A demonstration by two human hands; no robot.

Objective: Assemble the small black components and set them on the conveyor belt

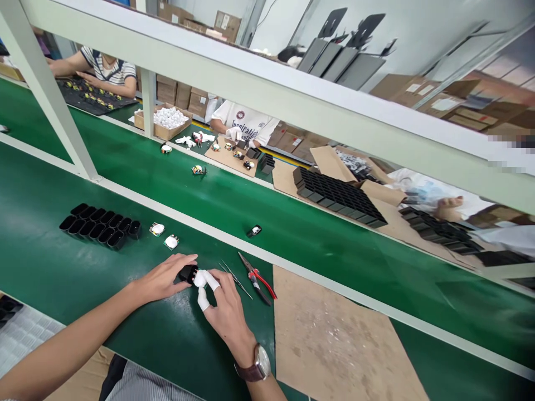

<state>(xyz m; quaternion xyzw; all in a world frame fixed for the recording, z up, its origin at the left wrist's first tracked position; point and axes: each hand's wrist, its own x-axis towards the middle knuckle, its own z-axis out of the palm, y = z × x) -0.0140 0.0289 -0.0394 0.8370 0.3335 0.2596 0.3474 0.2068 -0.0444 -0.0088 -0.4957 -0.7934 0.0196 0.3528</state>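
I faced pale wall (401, 33); white frame (251, 79) crossed above green bench (33, 189); brown cartons (390, 89) stood beyond.

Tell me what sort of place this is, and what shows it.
Probably an electronics assembly workshop: the left hand holds a black casing, the right hand a white-topped part close to it; more casings stand in rows, and other people work across a long green strip, perhaps a conveyor.

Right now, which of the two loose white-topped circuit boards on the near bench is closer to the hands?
The circuit board on the right, just beyond the left hand; the other board lies farther left, nearer the black cases.
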